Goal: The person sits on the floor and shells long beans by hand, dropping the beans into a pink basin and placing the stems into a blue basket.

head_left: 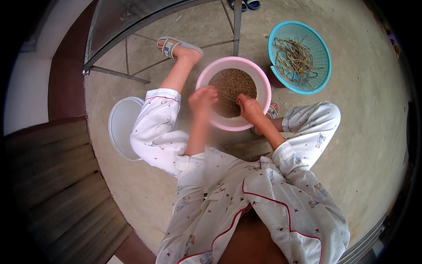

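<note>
– Pinched closed, the right hand (251, 110) has hold of one end of a thin dry strand (226, 94). And the left hand (203, 99), how is it?

– It is curled, and the strand reaches to its fingers. However, it is blurred, so I cannot tell if these fingers are closed firmly.

– Where exactly is the strand?

– It is stretched between the two hands, above the pink basin (205, 79). Inside this basin lie many small brown grains (233, 81).

– Are there similar strands nearby?

– Yes, a loose heap of dry strands (293, 59) lies in the turquoise basket (323, 57), just beside the basin, to its right.

– And on the other side?

– A white round container (123, 125) is on the concrete floor (132, 193), left of the person's bent leg (154, 132).
</note>
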A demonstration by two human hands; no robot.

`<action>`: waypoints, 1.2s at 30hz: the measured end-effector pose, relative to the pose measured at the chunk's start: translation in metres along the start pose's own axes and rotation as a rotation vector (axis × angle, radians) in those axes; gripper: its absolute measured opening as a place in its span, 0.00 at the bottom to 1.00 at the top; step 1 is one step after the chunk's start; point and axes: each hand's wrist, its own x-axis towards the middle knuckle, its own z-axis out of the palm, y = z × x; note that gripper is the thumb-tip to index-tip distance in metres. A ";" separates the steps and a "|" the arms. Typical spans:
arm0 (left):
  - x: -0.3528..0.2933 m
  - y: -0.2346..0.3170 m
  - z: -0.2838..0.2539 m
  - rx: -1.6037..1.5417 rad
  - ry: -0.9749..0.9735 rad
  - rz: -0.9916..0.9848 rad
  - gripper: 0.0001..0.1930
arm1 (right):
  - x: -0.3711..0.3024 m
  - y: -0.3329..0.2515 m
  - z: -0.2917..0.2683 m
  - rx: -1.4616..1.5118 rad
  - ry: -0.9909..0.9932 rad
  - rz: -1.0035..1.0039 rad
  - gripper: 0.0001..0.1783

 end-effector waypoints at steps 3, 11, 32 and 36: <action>-0.002 0.002 0.000 -0.004 0.006 0.003 0.06 | 0.001 0.001 -0.001 0.044 -0.024 0.027 0.05; -0.003 0.004 0.001 -0.001 0.008 0.001 0.06 | 0.001 0.006 0.003 0.189 0.092 -0.049 0.09; -0.006 0.029 -0.016 -0.230 -0.072 -0.062 0.05 | 0.005 0.004 -0.015 -0.159 -0.012 -0.029 0.19; -0.016 0.034 -0.005 -0.229 -0.098 -0.144 0.05 | 0.006 0.000 -0.024 -0.227 0.169 -0.201 0.21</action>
